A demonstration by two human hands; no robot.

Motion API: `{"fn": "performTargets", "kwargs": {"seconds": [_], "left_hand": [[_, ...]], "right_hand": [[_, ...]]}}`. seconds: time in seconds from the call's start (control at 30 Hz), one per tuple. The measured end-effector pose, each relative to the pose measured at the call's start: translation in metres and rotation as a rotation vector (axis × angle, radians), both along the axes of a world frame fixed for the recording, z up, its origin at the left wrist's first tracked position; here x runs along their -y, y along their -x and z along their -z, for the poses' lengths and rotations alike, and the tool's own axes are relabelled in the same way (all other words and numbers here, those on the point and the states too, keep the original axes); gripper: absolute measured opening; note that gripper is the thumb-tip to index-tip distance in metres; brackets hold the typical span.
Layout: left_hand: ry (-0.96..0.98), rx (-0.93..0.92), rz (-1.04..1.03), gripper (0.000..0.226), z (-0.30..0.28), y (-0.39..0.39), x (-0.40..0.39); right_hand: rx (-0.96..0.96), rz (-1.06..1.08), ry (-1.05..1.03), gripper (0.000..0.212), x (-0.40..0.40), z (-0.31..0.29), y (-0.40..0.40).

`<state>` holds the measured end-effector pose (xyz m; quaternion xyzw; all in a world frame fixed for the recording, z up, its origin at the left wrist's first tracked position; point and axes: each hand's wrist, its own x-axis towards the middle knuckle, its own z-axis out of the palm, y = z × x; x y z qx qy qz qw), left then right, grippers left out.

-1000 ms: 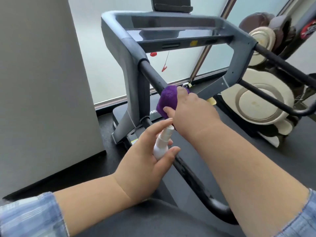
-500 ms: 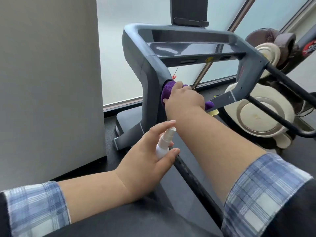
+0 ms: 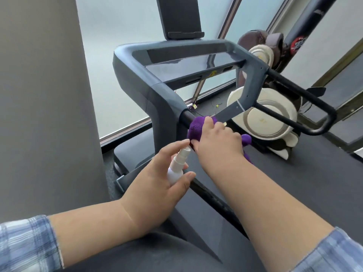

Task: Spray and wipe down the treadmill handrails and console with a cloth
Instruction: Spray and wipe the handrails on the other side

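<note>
Treadmill (image 3: 157,99), dark grey, standing before a frosted window (image 3: 117,55) with a grey wall (image 3: 39,95) at far left; console (image 3: 188,63) at top centre, black handrails running back on either side. Left hand (image 3: 157,185) curled round a small white spray bottle (image 3: 177,166), forefinger on its nozzle, thumb against its side, just beside the left handrail (image 3: 186,116). Right hand (image 3: 218,142) gripping a purple cloth (image 3: 196,128) wrapped on that handrail where it meets the upright; cream and brown massage chair (image 3: 263,122) at right.
</note>
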<state>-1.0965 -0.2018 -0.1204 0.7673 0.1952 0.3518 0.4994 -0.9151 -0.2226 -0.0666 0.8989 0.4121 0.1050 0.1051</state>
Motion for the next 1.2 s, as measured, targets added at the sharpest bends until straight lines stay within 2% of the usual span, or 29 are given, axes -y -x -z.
{"fn": "performTargets", "kwargs": {"seconds": [0.1, 0.2, 0.27, 0.37, 0.53, 0.73, 0.87, 0.93, 1.0, 1.07, 1.1, 1.2], "left_hand": [[0.004, -0.013, 0.028, 0.058, 0.005, 0.004, -0.009], [0.006, -0.02, 0.07, 0.06, 0.007, 0.009, -0.016], [0.006, -0.023, 0.1, 0.061, 0.009, 0.011, -0.019], [0.021, -0.015, 0.122, 0.06, 0.011, 0.01, -0.023], [0.032, 0.005, 0.162, 0.061, 0.014, 0.006, -0.035], [0.08, 0.038, 0.18, 0.062, 0.013, 0.002, -0.044], [0.102, 0.061, 0.22, 0.067, 0.01, 0.0, -0.043], [0.104, 0.09, 0.225, 0.069, 0.008, -0.002, -0.042], [0.113, 0.12, 0.215, 0.063, 0.007, -0.005, -0.041], [0.132, 0.149, 0.211, 0.057, 0.007, -0.007, -0.039], [0.134, 0.174, 0.222, 0.057, 0.008, -0.009, -0.037], [0.116, 0.223, 0.262, 0.059, 0.009, -0.014, -0.029]], "right_hand": [[-0.014, 0.051, 0.07, 0.068, -0.046, 0.0, 0.01], [-0.042, 0.059, 0.081, 0.085, -0.067, -0.003, 0.012], [-0.052, 0.038, 0.016, 0.091, -0.058, -0.004, 0.009], [-0.049, -0.027, -0.093, 0.082, -0.026, 0.001, 0.0], [-0.047, -0.001, -0.108, 0.081, 0.008, 0.005, -0.004], [0.066, 0.054, 0.137, 0.073, -0.056, -0.001, 0.006], [0.077, 0.032, 0.447, 0.085, -0.088, -0.023, 0.013], [0.044, -0.026, 0.53, 0.071, -0.092, -0.03, 0.011], [-0.069, 0.031, 0.427, 0.071, -0.093, -0.031, 0.009], [-0.237, 0.128, 0.166, 0.086, -0.088, -0.025, 0.01], [-0.247, 0.125, 0.066, 0.088, -0.083, -0.018, 0.011], [-0.08, 0.03, -0.052, 0.087, -0.065, -0.001, 0.01]]}}
